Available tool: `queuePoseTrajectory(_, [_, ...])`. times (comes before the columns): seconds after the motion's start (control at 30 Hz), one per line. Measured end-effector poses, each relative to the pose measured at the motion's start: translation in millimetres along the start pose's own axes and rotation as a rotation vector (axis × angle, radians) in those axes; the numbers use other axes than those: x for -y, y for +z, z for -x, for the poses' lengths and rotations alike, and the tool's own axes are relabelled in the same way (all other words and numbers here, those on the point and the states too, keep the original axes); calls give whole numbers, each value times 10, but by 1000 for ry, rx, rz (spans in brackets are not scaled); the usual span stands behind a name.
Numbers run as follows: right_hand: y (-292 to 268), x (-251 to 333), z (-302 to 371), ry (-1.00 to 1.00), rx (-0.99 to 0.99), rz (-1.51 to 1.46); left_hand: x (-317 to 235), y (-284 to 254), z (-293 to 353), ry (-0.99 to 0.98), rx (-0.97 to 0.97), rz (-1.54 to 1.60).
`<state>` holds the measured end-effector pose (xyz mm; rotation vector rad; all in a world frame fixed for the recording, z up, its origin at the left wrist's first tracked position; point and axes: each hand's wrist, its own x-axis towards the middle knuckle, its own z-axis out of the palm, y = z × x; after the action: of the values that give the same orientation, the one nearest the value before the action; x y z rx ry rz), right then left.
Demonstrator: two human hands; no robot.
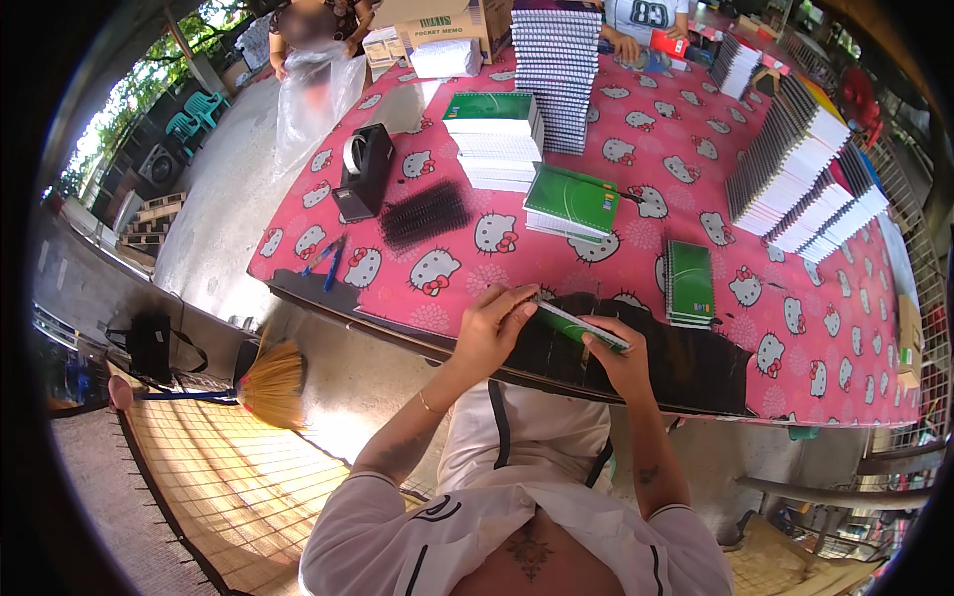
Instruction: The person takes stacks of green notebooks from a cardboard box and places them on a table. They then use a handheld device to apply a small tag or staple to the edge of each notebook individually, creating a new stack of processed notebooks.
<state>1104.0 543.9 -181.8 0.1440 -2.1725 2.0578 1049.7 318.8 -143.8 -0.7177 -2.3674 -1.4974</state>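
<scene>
My left hand (494, 326) and my right hand (618, 360) both grip a thin green-covered notebook (581, 326), held edge-on just above the near edge of the table (636, 139). The left hand pinches its left end and the right hand holds its right end from below. A small stack of green notebooks (689, 283) lies just beyond my right hand. A strip of black spiral binding combs (425, 213) lies farther left on the pink patterned tablecloth.
More green notebooks (571, 200) and stacks of white pages (494, 151) sit mid-table, a tall spiral-bound stack (555, 79) behind, rows of notebooks (795, 179) at right. A black tape dispenser (364, 169), pens (329, 260), a broom (268, 384). Other people stand at the far side.
</scene>
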Motion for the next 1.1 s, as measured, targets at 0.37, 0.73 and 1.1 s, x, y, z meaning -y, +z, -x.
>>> queuePoseTrajectory(0.37, [15, 20, -18, 2, -36, 7, 87, -142, -4, 32, 58, -87])
queuePoseTrajectory(0.73, [0, 43, 10, -17, 21, 73, 239, -304, -291, 324, 287, -108])
queuePoseTrajectory(1.1, [50, 196, 68, -71, -124, 27, -38, 177, 175, 430, 171, -800])
